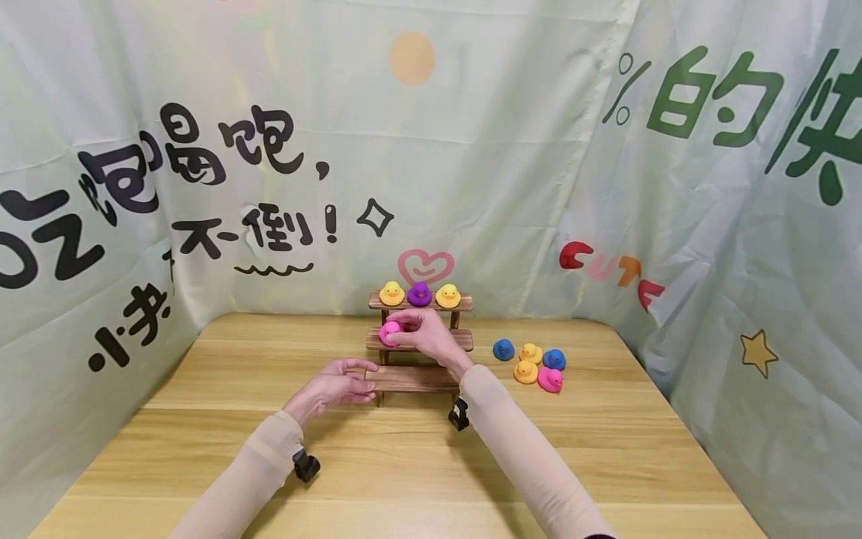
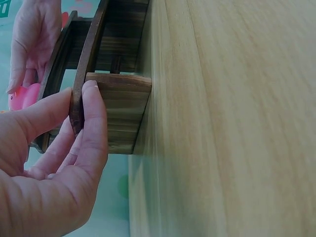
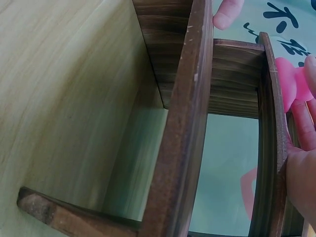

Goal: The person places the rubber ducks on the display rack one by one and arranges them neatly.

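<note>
Sleeves (image 1: 535, 457) lie nearest the head camera, extending forward over the worktop (image 1: 377, 464). Head view: my right hand (image 1: 434, 335) pinches the pink duck (image 1: 386, 334) between thumb and fingers at the left end of the middle shelf (image 1: 459, 341). That shelf's long axis runs left to right across my front. My left hand (image 1: 334, 385) grips the left end of the bottom shelf (image 1: 417, 379), below and left of the duck; of the two hands, the right is nearer to it. Five loose ducks (image 1: 527, 370) stand to the right.

Left wrist view: my thumb lies above the bottom shelf's board, fingers beneath; the duck is one level up.

Right wrist view: the duck sits at the middle shelf's edge; whether its base bears on the board, I cannot tell.
</note>
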### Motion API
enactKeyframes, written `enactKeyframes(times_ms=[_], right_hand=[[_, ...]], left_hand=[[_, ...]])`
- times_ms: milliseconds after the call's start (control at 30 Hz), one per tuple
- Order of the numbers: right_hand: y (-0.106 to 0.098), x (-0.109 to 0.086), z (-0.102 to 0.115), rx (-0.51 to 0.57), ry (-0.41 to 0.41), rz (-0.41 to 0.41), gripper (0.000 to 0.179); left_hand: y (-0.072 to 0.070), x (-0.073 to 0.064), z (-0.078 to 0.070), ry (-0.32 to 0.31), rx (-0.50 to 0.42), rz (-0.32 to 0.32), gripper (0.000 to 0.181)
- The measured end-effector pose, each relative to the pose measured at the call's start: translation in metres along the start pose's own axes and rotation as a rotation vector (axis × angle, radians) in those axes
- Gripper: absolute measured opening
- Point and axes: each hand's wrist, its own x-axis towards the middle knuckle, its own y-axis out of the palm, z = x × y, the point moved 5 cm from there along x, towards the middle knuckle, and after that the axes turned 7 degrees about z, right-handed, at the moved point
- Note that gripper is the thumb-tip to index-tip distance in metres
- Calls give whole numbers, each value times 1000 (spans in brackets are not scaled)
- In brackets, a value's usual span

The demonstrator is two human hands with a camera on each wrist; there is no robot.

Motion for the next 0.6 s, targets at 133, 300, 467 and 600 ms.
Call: enactKeyframes(times_ms=[133,300,467,600], right_hand=[[0,-1,0,2,-2,-25,38],[-2,-4,0,27,-9,-37,42],[-6,-10,1,70,-19,-49,44],[-13,-16,1,74,-27,-85,40]], left_hand=[[0,1,0,1,3,6,45],[-1,2,1,-1,7,12,45],[-2,1,1,-10,7,10,47],[-2,1,1,-12,-4,9,47]])
